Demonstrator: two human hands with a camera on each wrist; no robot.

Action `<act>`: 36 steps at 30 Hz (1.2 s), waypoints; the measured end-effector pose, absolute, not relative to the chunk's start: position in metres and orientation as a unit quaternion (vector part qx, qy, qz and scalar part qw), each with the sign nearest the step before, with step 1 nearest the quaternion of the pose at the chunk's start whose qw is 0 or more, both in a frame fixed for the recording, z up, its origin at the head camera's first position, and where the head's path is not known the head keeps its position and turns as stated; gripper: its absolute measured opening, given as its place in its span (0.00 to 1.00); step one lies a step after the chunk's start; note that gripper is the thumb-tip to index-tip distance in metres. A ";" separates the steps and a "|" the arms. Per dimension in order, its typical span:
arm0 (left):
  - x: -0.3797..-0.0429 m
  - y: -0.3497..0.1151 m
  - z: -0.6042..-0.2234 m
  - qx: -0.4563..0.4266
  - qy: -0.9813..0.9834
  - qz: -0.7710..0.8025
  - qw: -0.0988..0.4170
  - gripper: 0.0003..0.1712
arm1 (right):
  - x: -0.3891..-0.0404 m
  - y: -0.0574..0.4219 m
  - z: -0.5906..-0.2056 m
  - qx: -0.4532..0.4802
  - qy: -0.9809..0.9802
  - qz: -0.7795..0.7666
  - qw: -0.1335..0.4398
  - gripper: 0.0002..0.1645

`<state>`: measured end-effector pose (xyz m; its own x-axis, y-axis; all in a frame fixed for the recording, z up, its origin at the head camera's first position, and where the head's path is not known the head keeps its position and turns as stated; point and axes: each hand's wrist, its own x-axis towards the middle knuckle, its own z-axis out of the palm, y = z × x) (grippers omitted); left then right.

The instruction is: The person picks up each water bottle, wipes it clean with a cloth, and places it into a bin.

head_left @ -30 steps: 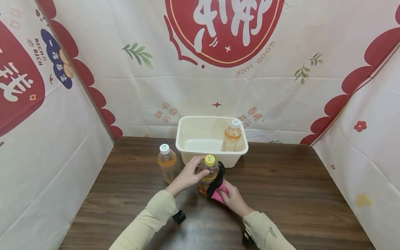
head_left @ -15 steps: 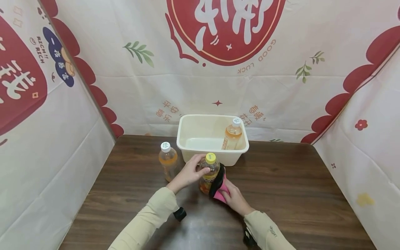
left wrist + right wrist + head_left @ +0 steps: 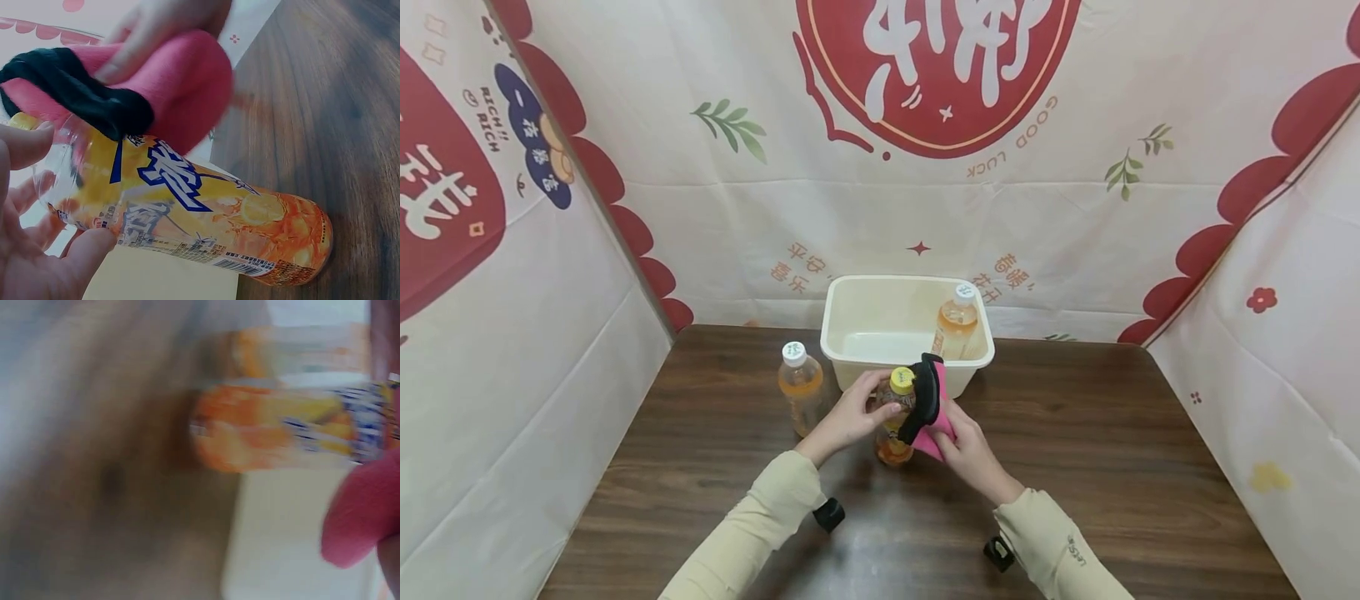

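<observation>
A yellow-capped bottle of iced tea (image 3: 893, 452) stands on the table in front of the bin, with a yellow and orange label (image 3: 262, 219). My left hand (image 3: 850, 418) holds it round the upper part, thumb on the near side. My right hand (image 3: 972, 457) grips a folded pink cloth with thick black edging (image 3: 942, 393). In the left wrist view the cloth (image 3: 194, 87) lies against the bottle's shoulder, near the cap. The right wrist view is blurred; there the pink cloth (image 3: 362, 515) shows beside the bottle (image 3: 250, 428).
A cream plastic bin (image 3: 850, 354) stands behind the hands, holding a white-capped bottle of orange drink (image 3: 957, 329) at its right end. Another white-capped bottle (image 3: 803, 387) stands left of the bin, close to my left hand. Printed fabric walls enclose the brown table (image 3: 1097, 467).
My right hand has moved the pink cloth upward along the bottle's right side, from the body to beside the cap. My left hand keeps its hold on the bottle.
</observation>
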<state>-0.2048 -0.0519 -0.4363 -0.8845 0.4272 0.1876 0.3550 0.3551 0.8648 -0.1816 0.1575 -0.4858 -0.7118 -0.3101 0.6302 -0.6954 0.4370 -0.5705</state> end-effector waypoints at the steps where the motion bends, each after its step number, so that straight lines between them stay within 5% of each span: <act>1: -0.205 -0.052 -0.436 0.236 0.823 0.516 0.035 0.27 | -0.181 0.156 -0.492 0.303 -0.815 0.436 0.234 0.26; 4: -0.204 -0.051 -0.435 0.237 0.821 0.518 0.026 0.26 | -0.179 0.155 -0.515 0.292 -0.811 0.445 0.242 0.22; 9: -0.203 -0.049 -0.437 0.239 0.818 0.523 0.029 0.26 | -0.171 0.159 -0.543 0.263 -0.843 0.436 0.172 0.20; 19: -0.204 -0.048 -0.435 0.233 0.821 0.519 0.034 0.27 | -0.172 0.165 -0.558 0.253 -0.866 0.418 0.104 0.24; 28: -0.205 -0.052 -0.435 0.231 0.826 0.512 0.043 0.27 | -0.168 0.159 -0.482 0.283 -0.827 0.439 0.209 0.20; 33: -0.204 -0.052 -0.434 0.233 0.827 0.510 0.043 0.27 | -0.169 0.156 -0.438 0.312 -0.830 0.422 0.186 0.25; 36: -0.200 -0.052 -0.428 0.230 0.823 0.518 0.051 0.26 | -0.177 0.159 -0.446 0.317 -0.836 0.412 0.177 0.27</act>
<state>-0.2003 -0.0518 -0.4278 -0.8894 0.4303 0.1540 0.3252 0.3589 0.8749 -0.1766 0.1585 -0.4460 -0.7369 -0.3843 0.5562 -0.6752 0.4597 -0.5769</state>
